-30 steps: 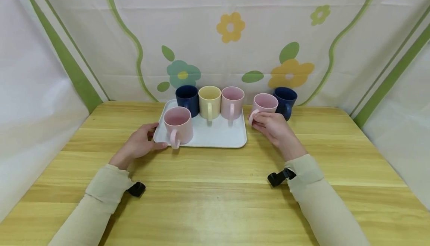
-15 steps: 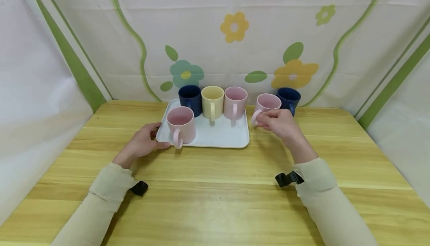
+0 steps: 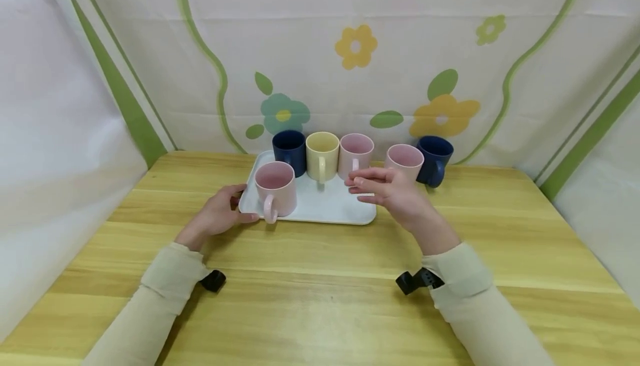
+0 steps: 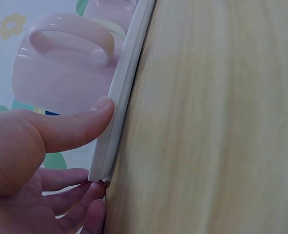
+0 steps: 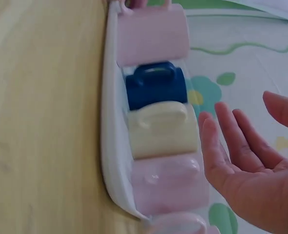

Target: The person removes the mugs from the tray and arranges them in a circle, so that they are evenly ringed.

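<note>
Once in grip, pink mug (image 3: 407, 161) free.

this looks like a little booth closed in on three sides, but i can't tell if it is in a home or a lab. a wooden table (image 3: 315, 310) sits up against a white back sheet (image 3: 310, 71) with big flowers (image 3: 367, 43) and leaves (image 3: 442, 84) on it, and pale side sheets (image 3: 55, 149) hang by it. the mugs (image 3: 314, 166) and tray (image 3: 330, 202) are kitchen things.
</note>
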### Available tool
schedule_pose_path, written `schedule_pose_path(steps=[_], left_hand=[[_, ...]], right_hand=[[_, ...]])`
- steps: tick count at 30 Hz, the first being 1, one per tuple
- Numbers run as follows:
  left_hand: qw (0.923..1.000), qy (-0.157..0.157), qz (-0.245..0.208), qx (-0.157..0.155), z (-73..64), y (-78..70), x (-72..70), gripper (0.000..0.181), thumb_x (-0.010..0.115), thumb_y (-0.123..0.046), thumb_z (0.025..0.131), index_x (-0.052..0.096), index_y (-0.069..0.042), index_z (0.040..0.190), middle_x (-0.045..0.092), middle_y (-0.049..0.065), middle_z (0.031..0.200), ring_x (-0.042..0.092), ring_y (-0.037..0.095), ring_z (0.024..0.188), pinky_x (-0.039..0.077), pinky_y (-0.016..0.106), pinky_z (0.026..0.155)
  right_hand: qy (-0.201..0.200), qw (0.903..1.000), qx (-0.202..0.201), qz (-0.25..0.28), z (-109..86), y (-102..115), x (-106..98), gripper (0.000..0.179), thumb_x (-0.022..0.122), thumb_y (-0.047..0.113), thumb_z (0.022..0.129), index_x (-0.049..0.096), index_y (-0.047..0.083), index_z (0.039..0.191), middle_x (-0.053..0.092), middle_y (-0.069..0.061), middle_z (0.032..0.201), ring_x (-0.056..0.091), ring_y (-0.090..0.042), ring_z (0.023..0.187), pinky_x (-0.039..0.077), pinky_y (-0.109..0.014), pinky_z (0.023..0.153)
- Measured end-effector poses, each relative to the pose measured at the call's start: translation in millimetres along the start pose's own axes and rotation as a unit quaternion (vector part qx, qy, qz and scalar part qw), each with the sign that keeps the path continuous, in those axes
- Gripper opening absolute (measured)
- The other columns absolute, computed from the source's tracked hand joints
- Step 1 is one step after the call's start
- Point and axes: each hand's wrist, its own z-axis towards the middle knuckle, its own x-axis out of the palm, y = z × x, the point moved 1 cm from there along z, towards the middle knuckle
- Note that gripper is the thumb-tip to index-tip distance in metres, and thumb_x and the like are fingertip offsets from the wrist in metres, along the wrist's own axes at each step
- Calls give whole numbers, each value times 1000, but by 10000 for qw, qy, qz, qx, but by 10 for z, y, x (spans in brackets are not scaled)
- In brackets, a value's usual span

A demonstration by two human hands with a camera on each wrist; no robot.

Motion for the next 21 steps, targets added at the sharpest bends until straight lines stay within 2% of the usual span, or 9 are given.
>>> schedule_pose_path(steps=[4, 8, 21], left_hand=[[10000, 13, -41, 7, 1, -12, 17, 92, 82, -27, 95, 31, 6, 163, 49, 32, 156, 52, 47, 137, 41, 63, 120], [10000, -27, -1, -20, -6, -11, 16, 93, 82, -27, 94, 30, 6, 163, 47, 32, 157, 51, 48, 137, 40, 64, 120], [9998, -12, 117, 128, -13, -5, 5, 94, 83, -30, 94, 31, 8, 162, 48, 34, 155, 53, 49, 135, 43, 65, 117]], right_hand=[[283, 9994, 81, 196, 22, -38, 154, 43, 61, 16, 108, 59, -7, 144, 72, -18, 137, 64, -42, 134, 55, -47, 110], [563, 9980, 100, 253, 73, -59, 346, 40, 62, 14, 107, 61, -5, 143, 70, -21, 140, 61, -45, 137, 54, -49, 111], [1020, 9930, 479, 357, 213, -125, 1000, 38, 67, 13, 104, 66, -2, 139, 73, -16, 137, 72, -30, 124, 55, -51, 110]])
